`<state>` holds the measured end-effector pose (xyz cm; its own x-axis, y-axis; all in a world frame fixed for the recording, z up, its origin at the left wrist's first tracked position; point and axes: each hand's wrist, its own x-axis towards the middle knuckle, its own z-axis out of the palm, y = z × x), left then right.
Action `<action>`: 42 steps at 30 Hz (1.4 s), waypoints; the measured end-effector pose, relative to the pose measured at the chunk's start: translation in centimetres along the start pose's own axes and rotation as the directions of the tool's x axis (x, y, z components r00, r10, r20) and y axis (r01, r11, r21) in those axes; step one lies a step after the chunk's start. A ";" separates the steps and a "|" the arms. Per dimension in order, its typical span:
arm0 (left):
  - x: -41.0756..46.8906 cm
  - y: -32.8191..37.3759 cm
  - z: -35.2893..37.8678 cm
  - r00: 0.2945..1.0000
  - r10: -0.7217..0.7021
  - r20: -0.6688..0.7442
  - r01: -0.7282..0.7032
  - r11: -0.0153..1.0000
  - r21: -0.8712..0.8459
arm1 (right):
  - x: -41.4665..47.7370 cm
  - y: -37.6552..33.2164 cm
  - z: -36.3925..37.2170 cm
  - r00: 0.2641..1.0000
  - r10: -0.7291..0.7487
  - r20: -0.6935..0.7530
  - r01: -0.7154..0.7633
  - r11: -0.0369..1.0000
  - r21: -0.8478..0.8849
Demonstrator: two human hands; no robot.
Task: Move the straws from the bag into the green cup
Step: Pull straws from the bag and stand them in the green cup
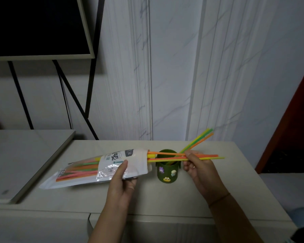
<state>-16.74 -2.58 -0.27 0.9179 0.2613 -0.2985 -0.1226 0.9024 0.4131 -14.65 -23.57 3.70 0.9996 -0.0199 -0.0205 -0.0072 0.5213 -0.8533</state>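
Observation:
A clear-and-white plastic bag (88,170) of coloured straws lies tilted over the table, its open mouth pointing right toward the green cup (167,171). My left hand (124,179) grips the bag near its mouth. My right hand (198,168), just right of the cup, pinches a few orange, pink and yellow straws (172,156) that stretch level from the bag's mouth across the cup's rim. A few other straws (198,140), yellow, green and orange, stand in the cup and lean up to the right. The cup has small cartoon stickers on its front.
The beige table (165,199) has a raised grey slab (21,160) at its left. Behind stand a dark screen on black legs (37,25) and a white marbled wall. A dark red panel (291,120) borders the right side.

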 end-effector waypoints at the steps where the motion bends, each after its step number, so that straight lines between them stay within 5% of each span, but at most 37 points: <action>1: -0.2 -0.4 0.2 1.000 -0.009 0.008 0.009 1.000 0.010 | -0.1 0.3 0.4 1.000 0.011 0.020 -0.011 1.000 -0.009; 10: -0.7 -1.8 0.7 0.999 -0.043 0.022 0.042 0.999 0.031 | -0.8 1.4 2.6 1.000 0.020 0.019 -0.019 0.999 -0.042; 17: 0.4 0.6 -1.0 0.999 0.008 -0.038 -0.008 1.000 0.014 | 0.7 -1.3 -0.5 0.989 -0.092 -0.115 0.088 0.995 -0.039; 30: 0.5 0.1 -0.8 1.000 0.001 -0.008 -0.001 1.000 0.003 | 2.8 -2.3 -2.5 0.931 -0.308 -0.197 0.208 0.889 -0.407; 38: 0.0 -0.3 -0.1 1.000 -0.012 0.004 0.012 1.000 -0.023 | 4.8 0.5 -1.2 0.995 -0.081 -0.064 0.021 0.770 -0.638; 42: 0.0 -0.4 -0.1 1.000 -0.013 -0.004 0.013 1.000 -0.007 | 5.3 1.1 -1.1 0.998 -0.031 -0.049 -0.002 0.821 -0.570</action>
<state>-16.75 -2.91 -0.54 0.9180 0.2510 -0.3072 -0.1134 0.9081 0.4031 -9.41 -24.05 2.13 0.9968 -0.0775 -0.0194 -0.0240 -0.0584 -0.9980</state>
